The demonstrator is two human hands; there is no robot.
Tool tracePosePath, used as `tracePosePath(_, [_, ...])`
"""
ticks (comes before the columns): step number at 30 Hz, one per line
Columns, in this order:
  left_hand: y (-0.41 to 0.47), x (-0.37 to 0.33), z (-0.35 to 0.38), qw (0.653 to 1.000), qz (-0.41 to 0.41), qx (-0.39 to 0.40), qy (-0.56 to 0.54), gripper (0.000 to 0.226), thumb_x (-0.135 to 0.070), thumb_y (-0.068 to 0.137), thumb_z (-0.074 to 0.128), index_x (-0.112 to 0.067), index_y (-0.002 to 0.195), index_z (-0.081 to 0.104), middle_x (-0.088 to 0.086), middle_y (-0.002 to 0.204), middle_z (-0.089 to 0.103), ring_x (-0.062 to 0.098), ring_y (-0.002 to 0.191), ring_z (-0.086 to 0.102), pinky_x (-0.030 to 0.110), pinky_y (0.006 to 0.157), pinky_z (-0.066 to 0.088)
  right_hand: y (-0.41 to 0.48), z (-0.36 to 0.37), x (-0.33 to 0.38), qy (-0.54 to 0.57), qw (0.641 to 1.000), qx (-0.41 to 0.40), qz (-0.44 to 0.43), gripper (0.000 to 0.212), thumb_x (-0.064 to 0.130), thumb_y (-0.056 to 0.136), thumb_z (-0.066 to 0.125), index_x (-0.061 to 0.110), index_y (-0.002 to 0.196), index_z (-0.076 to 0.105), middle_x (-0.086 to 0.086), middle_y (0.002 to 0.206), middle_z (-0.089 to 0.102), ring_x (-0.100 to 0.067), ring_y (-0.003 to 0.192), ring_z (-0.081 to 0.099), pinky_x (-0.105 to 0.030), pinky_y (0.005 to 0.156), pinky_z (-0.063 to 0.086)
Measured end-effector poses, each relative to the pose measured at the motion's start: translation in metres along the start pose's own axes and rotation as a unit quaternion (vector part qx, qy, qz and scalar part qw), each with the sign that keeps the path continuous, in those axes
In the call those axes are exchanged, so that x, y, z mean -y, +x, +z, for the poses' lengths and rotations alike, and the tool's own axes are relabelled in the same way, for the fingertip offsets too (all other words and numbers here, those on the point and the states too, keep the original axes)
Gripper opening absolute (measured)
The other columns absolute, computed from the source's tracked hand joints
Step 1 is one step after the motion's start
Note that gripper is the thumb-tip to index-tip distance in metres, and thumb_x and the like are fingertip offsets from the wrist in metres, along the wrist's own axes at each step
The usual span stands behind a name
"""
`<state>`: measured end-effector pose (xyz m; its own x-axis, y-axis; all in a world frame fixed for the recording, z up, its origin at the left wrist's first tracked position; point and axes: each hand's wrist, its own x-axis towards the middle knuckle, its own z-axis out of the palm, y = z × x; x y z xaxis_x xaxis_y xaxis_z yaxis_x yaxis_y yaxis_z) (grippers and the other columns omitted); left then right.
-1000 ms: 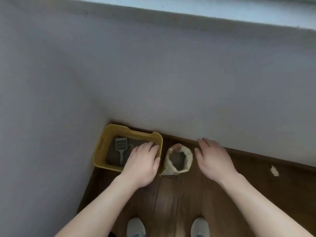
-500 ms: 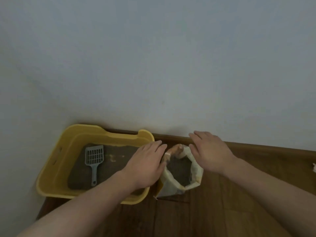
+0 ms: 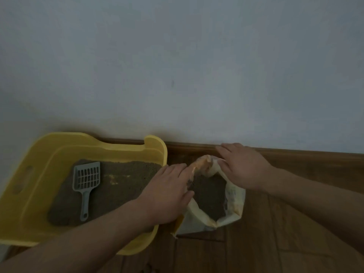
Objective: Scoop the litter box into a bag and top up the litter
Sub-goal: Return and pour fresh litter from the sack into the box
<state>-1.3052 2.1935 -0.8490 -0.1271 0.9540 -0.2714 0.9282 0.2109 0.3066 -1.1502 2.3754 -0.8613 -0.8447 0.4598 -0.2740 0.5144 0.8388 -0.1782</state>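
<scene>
A yellow litter box [image 3: 37, 174] stands on the floor in the corner, with grey-brown litter [image 3: 122, 188] in it. A grey slotted scoop [image 3: 86, 179] lies on that litter, handle toward me. Right beside the box stands an open pale litter bag [image 3: 197, 221] with a rolled-down top and dark litter inside. My left hand [image 3: 167, 196] reaches over the box's right edge, its fingers stretched flat against the bag's left rim. My right hand [image 3: 242, 168] lies flat on the bag's far right rim. Neither hand's grip on the rim can be made out.
A pale wall [image 3: 197, 75] rises directly behind the box and bag, with a brown baseboard [image 3: 295, 152] along its foot. A second wall closes in the left side. Dark wooden floor [image 3: 266, 245] spreads to the right and toward me.
The view has dropped closer to the box and bag. Both hands have come in from either side onto the bag's rim. The scoop has not moved.
</scene>
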Motion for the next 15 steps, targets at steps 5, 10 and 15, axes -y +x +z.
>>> tracePosePath(5, [0.015,0.001,0.018,0.998,0.023,0.059,-0.025,0.078,-0.060,0.079,0.067,-0.037,0.145,0.033,-0.014,0.152,0.034,0.009,0.140,0.028,0.032,0.119,0.008,0.009,0.024,-0.018,0.061,0.997,-0.034,0.023,0.052,0.042,0.103,0.032,0.013,0.145,0.041,-0.008,0.139,0.054,-0.025,0.122,0.052,-0.038,0.100,0.045])
tracePosePath(10, [0.011,0.002,0.032,0.991,0.085,0.090,0.052,0.059,-0.051,0.078,0.073,-0.035,0.132,0.054,-0.014,0.136,0.051,0.010,0.127,0.040,0.031,0.109,0.032,0.008,0.040,-0.020,0.064,0.998,-0.016,0.016,0.044,0.046,0.098,0.031,0.014,0.112,0.058,-0.011,0.108,0.065,-0.030,0.101,0.061,-0.041,0.085,0.049])
tracePosePath(15, [0.021,-0.005,0.042,0.983,0.104,0.111,0.098,0.039,-0.047,0.080,0.070,-0.034,0.117,0.064,-0.011,0.118,0.060,0.014,0.116,0.049,0.039,0.097,0.039,0.005,0.049,-0.023,0.062,0.998,-0.023,0.017,0.029,0.043,0.097,0.043,0.017,0.101,0.055,-0.008,0.098,0.064,-0.028,0.091,0.061,-0.036,0.073,0.045])
